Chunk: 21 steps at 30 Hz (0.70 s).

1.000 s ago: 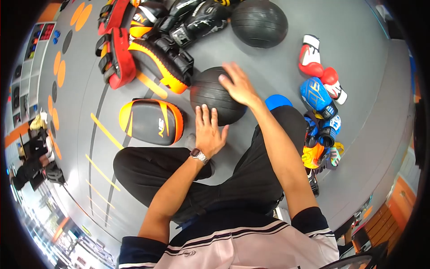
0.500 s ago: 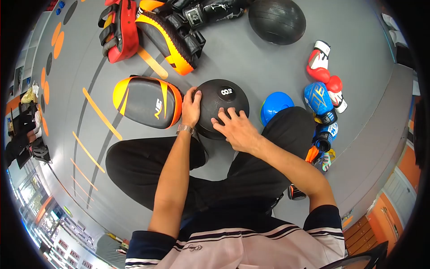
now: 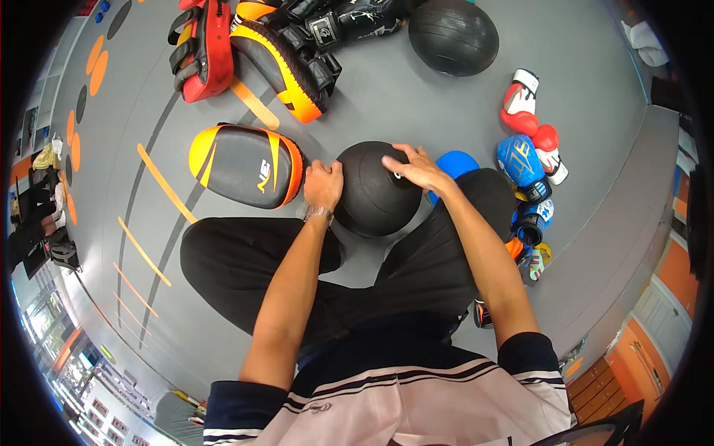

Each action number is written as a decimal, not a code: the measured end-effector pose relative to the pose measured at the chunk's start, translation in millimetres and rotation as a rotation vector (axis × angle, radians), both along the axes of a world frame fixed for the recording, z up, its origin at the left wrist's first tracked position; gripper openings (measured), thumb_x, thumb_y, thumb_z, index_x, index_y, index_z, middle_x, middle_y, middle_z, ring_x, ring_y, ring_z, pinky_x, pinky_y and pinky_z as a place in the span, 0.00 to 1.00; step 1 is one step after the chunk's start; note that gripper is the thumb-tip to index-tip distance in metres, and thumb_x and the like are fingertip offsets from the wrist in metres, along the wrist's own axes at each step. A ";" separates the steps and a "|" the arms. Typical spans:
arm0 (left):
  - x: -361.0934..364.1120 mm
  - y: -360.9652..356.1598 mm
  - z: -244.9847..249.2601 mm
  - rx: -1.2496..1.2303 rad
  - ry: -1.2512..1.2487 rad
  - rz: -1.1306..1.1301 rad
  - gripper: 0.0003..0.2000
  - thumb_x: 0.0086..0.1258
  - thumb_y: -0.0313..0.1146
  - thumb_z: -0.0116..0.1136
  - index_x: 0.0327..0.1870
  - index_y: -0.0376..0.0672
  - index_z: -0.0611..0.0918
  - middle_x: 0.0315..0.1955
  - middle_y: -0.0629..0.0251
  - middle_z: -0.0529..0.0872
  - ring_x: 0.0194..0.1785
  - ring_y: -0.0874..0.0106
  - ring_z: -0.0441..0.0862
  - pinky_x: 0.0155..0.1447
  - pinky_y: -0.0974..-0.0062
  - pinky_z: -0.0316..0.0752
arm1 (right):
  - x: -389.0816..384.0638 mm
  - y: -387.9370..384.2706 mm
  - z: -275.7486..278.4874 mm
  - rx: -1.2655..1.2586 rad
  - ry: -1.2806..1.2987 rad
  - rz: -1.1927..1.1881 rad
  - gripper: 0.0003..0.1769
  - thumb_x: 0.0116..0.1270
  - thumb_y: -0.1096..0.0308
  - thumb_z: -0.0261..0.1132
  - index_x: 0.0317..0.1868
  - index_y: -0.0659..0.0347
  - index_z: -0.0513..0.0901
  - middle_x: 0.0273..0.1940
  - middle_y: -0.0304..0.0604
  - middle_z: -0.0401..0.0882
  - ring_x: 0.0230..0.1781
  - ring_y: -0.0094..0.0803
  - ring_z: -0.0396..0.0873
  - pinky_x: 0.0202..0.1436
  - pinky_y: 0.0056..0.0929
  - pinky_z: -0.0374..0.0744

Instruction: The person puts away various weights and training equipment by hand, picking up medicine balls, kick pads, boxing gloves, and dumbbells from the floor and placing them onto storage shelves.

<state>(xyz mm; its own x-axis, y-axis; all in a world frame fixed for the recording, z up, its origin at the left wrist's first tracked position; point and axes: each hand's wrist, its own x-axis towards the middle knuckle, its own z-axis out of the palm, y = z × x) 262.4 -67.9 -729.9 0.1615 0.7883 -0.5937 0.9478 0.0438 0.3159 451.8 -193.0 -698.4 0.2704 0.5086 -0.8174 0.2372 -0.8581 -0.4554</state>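
Both hands on the black medicine ball point(image 3: 372, 199) — left hand point(image 3: 323, 186) cupping its side, right hand point(image 3: 416, 168) spread on top. Orange-rimmed kick pad point(image 3: 242, 165) just beside it on the floor point(image 3: 416, 97).

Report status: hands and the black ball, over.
Left hand and right hand grip medicine ball. Strike pad close beside left hand.

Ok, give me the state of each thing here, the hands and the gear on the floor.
Left hand, fingers curled against the near ball's left side.
Right hand, spread flat on its top.
Near ball, held between both hands.
Far ball, resting on the floor, untouched.
Orange-edged pad, lying flat beside the left hand.
Blue glove, lying in the glove pile.
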 end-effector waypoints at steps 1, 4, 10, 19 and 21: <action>-2.0 0.3 -13.1 -0.056 0.011 0.124 0.26 0.69 0.54 0.48 0.54 0.40 0.77 0.54 0.47 0.78 0.59 0.48 0.75 0.62 0.57 0.69 | 2.6 -0.1 -1.6 0.010 0.022 -0.031 0.43 0.67 0.31 0.53 0.74 0.49 0.62 0.73 0.60 0.55 0.67 0.59 0.68 0.70 0.51 0.68; -16.1 -13.7 -20.0 -0.472 -0.059 0.775 0.39 0.71 0.65 0.35 0.75 0.47 0.61 0.75 0.51 0.59 0.75 0.42 0.54 0.72 0.36 0.50 | 2.7 14.5 -5.9 0.017 -0.192 0.165 0.36 0.73 0.34 0.44 0.67 0.51 0.73 0.67 0.55 0.68 0.64 0.53 0.73 0.65 0.52 0.71; -23.2 -24.3 -10.1 -1.012 -0.426 1.091 0.46 0.68 0.73 0.28 0.79 0.47 0.54 0.77 0.51 0.54 0.77 0.39 0.47 0.67 0.21 0.38 | 2.5 48.0 -86.0 0.291 0.048 -0.114 0.32 0.75 0.40 0.47 0.60 0.55 0.81 0.63 0.51 0.77 0.69 0.43 0.69 0.72 0.43 0.63; 2.5 22.2 -25.6 -0.289 -0.665 0.592 0.37 0.68 0.61 0.54 0.57 0.28 0.78 0.52 0.50 0.82 0.57 0.58 0.78 0.63 0.63 0.70 | 35.5 2.5 -28.1 -0.191 0.252 -0.206 0.34 0.73 0.52 0.45 0.66 0.75 0.67 0.69 0.66 0.65 0.41 0.56 0.86 0.37 0.43 0.87; 10.6 36.6 -20.4 -0.107 -0.851 0.606 0.25 0.70 0.49 0.58 0.48 0.29 0.82 0.43 0.51 0.86 0.50 0.63 0.82 0.54 0.65 0.74 | 35.8 -7.0 -35.3 -0.301 0.367 -0.116 0.29 0.66 0.59 0.46 0.51 0.81 0.77 0.52 0.66 0.80 0.37 0.53 0.87 0.41 0.41 0.86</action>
<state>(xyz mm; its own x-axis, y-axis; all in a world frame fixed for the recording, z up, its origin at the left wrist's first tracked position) 273.0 -31.3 -750.3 0.1545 0.8267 -0.5409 0.2247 0.5037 0.8341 487.6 -200.0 -733.6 -0.0219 0.2188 -0.9755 0.0022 -0.9757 -0.2189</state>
